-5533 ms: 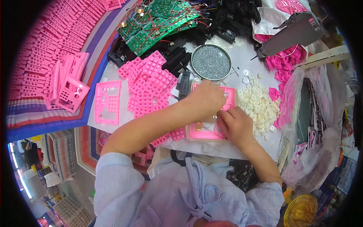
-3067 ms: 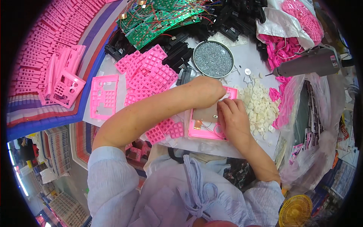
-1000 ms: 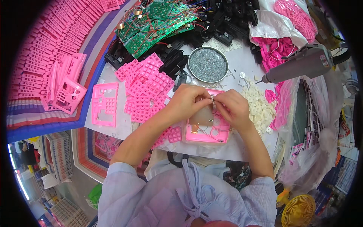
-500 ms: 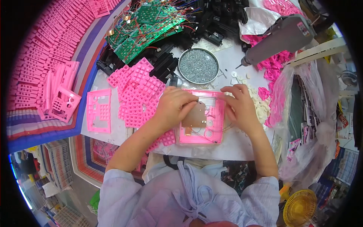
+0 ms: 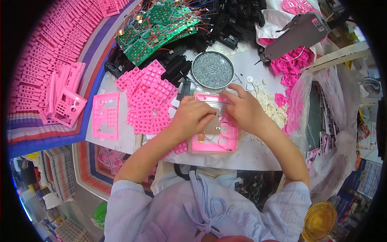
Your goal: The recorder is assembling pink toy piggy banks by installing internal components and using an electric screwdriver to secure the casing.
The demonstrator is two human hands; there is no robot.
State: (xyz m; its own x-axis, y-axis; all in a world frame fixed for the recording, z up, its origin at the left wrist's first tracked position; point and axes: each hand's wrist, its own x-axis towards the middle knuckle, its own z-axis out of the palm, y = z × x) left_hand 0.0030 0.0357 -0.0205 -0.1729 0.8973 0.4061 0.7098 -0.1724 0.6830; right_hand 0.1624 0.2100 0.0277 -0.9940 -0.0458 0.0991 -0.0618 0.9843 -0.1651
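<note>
In front of me lies a pink plastic housing [image 5: 230,147], its open inside facing up. A brown board [image 5: 212,128] and thin wires sit in it. My left hand [image 5: 192,116] reaches over its left side, thumb and fingertips pinched together at the board's upper edge. A small dark bit shows at those fingertips, too small to name. Over the housing's upper right is my right hand [image 5: 246,112], fingers bent and apart, nothing visible in them. The fingers hide part of the housing's upper half. Just beyond stands a round tray [image 5: 195,79] of small grey metal screws.
Pink keypad pieces [image 5: 148,103] lie left, beside another pink housing [image 5: 105,116]. Green circuit boards [image 5: 159,30] with wires and black parts [image 5: 230,40] are heaped behind. A grey electric screwdriver [image 5: 293,37] hangs at right, above white parts [image 5: 271,105] and pink parts [image 5: 287,66].
My right hand has moved left, from the housing's right edge to over its upper part. My left hand has shifted slightly right and down. The screwdriver has swung a little.
</note>
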